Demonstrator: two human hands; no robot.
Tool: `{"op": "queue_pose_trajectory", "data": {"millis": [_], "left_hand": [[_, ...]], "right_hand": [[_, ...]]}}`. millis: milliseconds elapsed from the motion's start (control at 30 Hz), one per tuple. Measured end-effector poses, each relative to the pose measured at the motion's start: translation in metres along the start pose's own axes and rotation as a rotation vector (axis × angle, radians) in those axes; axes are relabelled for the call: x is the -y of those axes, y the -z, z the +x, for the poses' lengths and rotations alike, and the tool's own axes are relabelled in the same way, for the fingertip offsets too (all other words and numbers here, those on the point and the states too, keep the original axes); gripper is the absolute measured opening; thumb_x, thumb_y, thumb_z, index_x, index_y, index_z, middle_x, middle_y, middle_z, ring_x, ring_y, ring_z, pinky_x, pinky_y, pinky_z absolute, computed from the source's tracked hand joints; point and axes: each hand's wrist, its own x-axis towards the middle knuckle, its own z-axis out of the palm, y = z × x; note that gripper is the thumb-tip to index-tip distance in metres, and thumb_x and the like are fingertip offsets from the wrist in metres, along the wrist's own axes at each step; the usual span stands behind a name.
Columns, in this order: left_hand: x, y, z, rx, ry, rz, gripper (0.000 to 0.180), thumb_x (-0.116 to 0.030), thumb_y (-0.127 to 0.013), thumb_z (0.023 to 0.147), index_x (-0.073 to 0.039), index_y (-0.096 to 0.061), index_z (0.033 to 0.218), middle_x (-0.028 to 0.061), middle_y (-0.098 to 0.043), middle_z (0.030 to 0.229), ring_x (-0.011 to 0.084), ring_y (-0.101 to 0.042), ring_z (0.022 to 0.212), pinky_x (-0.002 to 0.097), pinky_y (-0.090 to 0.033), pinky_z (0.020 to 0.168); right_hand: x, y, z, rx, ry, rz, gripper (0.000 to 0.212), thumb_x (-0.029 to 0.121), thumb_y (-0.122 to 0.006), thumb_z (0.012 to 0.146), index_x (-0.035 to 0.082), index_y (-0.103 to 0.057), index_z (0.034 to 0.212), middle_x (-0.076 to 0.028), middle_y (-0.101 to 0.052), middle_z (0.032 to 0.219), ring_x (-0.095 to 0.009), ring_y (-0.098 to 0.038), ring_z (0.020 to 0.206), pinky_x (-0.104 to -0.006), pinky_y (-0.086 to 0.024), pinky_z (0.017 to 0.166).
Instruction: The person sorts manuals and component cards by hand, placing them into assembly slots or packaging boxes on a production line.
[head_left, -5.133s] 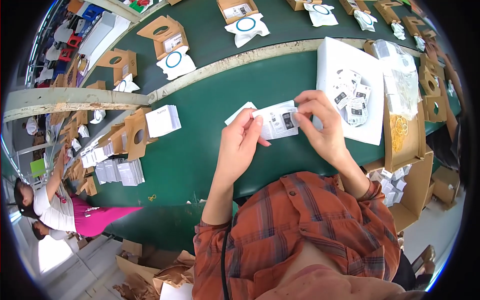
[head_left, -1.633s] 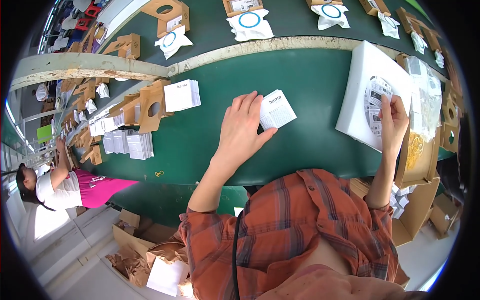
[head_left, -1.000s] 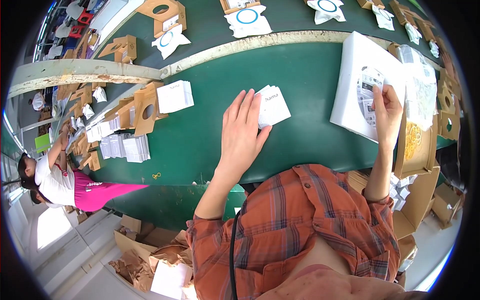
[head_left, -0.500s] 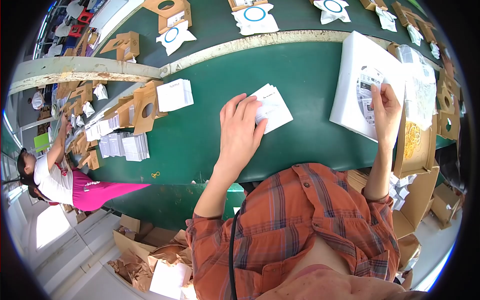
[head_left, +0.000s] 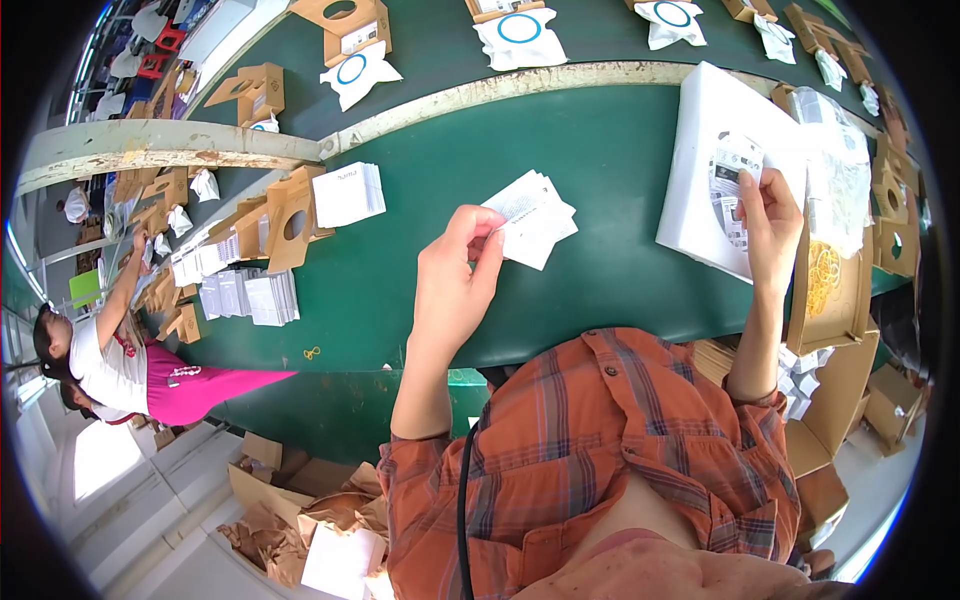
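In the middle of the green table, a few small white printed leaflets [head_left: 556, 200] lie in a fanned pile. My left hand [head_left: 450, 280] pinches the top leaflet [head_left: 518, 215] by its left corner, between thumb and fingers. Farther right, my right hand [head_left: 774, 240] has its thumb and forefinger closed on the edge of black-and-white printed sheets [head_left: 727, 205]. Those sheets rest on a thick white foam block [head_left: 690, 180]. How many sheets the right fingers hold, I cannot tell.
Beside the foam stand a cardboard tray of yellow rubber bands [head_left: 824, 280] and clear plastic bags [head_left: 835, 170]. On the left are a stack of white booklets [head_left: 348, 195], more leaflet stacks [head_left: 250, 297] and open cardboard boxes [head_left: 291, 220]. Beyond the ledge [head_left: 480, 90] sit white pouches [head_left: 519, 40]. A co-worker [head_left: 100, 350] is at far left.
My left hand has drawn back slightly to the left, from lying over the leaflets to pinching one corner. The leaflets now look more spread. My right hand has hardly moved.
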Motion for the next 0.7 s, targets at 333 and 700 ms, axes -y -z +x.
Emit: {"op": "queue_pose_trajectory", "data": {"millis": [333,700], "left_hand": [[-0.019,-0.022,0.016,0.138,-0.074,-0.322,0.020,-0.003,-0.062,0.089,-0.004,-0.062,0.109,0.0065,-0.070,0.089,0.0082,-0.060,0.070,0.0227,-0.046,0.061],[-0.028,-0.057,0.017,0.227,0.063,-0.773,0.029,-0.004,-0.056,0.095,0.004,-0.052,0.123,0.0108,-0.067,0.100,0.0096,-0.061,0.080,0.0232,-0.050,0.066]], "right_hand": [[0.065,-0.055,-0.036,0.486,0.339,0.251,0.009,0.001,-0.068,0.082,0.000,-0.060,0.086,-0.010,-0.060,0.104,-0.018,-0.058,0.092,-0.0289,-0.046,0.082],[0.054,-0.076,-0.042,0.356,0.089,0.516,0.007,0.002,-0.067,0.086,0.001,-0.061,0.090,-0.005,-0.061,0.090,-0.012,-0.057,0.080,-0.0253,-0.047,0.072]]}}
